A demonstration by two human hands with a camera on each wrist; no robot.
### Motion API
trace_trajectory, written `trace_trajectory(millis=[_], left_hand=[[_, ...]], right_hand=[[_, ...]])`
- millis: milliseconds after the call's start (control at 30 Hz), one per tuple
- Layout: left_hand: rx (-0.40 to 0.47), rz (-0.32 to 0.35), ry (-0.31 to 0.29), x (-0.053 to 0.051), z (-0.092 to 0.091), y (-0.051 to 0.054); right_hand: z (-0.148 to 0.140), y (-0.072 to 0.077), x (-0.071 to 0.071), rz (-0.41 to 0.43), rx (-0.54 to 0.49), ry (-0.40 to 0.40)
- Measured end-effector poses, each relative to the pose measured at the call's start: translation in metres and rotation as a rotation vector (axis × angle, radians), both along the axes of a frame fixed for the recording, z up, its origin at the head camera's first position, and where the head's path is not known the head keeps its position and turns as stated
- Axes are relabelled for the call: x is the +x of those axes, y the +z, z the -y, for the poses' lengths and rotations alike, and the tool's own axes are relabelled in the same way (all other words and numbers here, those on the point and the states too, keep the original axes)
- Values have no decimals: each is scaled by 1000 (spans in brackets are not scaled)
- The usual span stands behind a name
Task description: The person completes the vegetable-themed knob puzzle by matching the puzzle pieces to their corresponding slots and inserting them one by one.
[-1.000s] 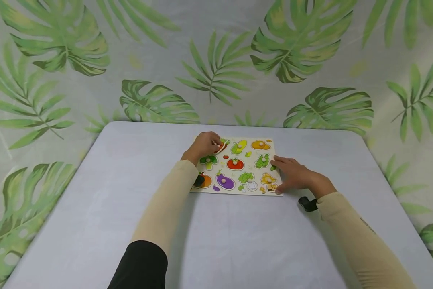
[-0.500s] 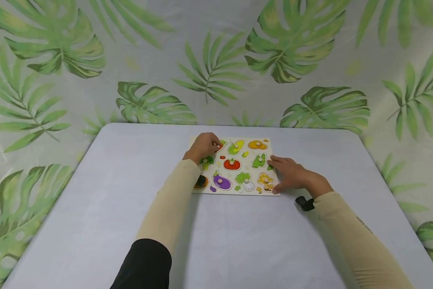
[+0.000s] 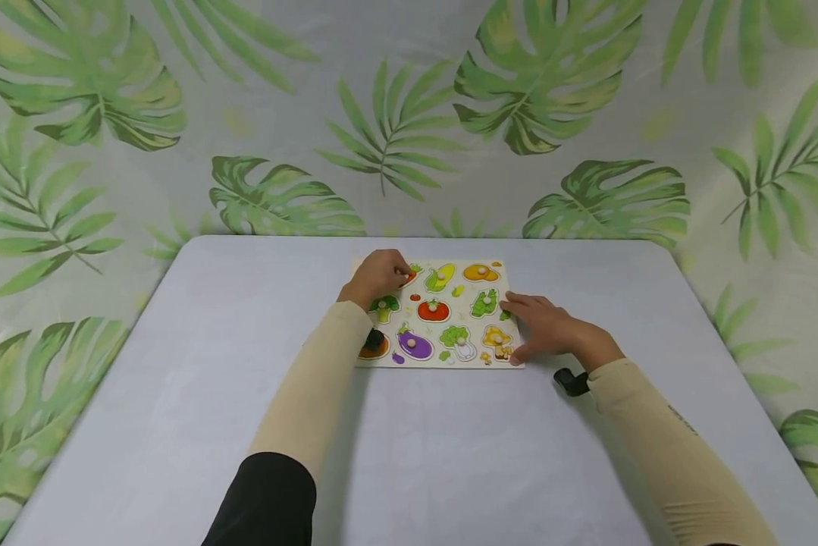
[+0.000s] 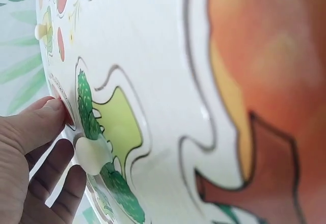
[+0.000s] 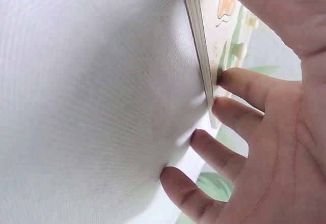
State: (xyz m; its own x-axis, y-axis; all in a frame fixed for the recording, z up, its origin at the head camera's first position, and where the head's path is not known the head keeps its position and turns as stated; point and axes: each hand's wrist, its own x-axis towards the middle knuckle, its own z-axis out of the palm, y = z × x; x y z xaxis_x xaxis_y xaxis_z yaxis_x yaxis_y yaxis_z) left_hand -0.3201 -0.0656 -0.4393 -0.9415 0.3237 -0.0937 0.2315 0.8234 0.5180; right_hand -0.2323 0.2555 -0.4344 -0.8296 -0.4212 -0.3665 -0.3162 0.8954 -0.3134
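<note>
A wooden knob puzzle board (image 3: 463, 311) with vegetable pieces lies on the table. At its far left corner my left hand (image 3: 376, 274) pinches an orange-red puzzle piece (image 3: 407, 280) with a green leafy top, seemingly a carrot; the fingers hide most of it. In the left wrist view, thumb and forefinger meet at that piece beside the broccoli piece's white knob (image 4: 92, 155). My right hand (image 3: 548, 327) rests at the board's right edge, fingers spread. The right wrist view has two fingertips against the board's edge (image 5: 201, 51) and two on the cloth.
Tomato (image 3: 434, 310), eggplant (image 3: 415, 346), corn (image 3: 440, 277) and other pieces with knobs sit in the board. A white cloth covers the table (image 3: 436, 455). Behind it hangs a leaf-patterned curtain (image 3: 409, 98).
The orange-red piece was tilted up a second ago; it now lies flatter on the board, still between the left fingers. The right hand stays at the edge. The whole view has shifted slightly.
</note>
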Motion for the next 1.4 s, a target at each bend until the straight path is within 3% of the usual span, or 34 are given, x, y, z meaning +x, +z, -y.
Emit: trace_trajectory(millis=[167, 400, 667, 1000, 1133, 1267, 1400], left_hand=[[-24, 15, -7, 0, 0, 1], [-53, 78, 31, 1, -3, 6], [136, 163, 161, 2, 2, -4], [194, 203, 168, 1, 9, -7], [242, 216, 107, 2, 18, 2], [292, 178, 46, 8, 38, 23], [262, 159, 8, 19, 65, 44]], right_hand=[[0, 0, -1, 6, -13, -1], [0, 1, -1, 10, -13, -10], [0, 2, 0, 21, -12, -18], [1, 1, 0, 19, -26, -12], [2, 1, 2, 19, -24, -23], [1, 0, 2, 11, -13, -17], [-1, -1, -1, 2, 2, -6]])
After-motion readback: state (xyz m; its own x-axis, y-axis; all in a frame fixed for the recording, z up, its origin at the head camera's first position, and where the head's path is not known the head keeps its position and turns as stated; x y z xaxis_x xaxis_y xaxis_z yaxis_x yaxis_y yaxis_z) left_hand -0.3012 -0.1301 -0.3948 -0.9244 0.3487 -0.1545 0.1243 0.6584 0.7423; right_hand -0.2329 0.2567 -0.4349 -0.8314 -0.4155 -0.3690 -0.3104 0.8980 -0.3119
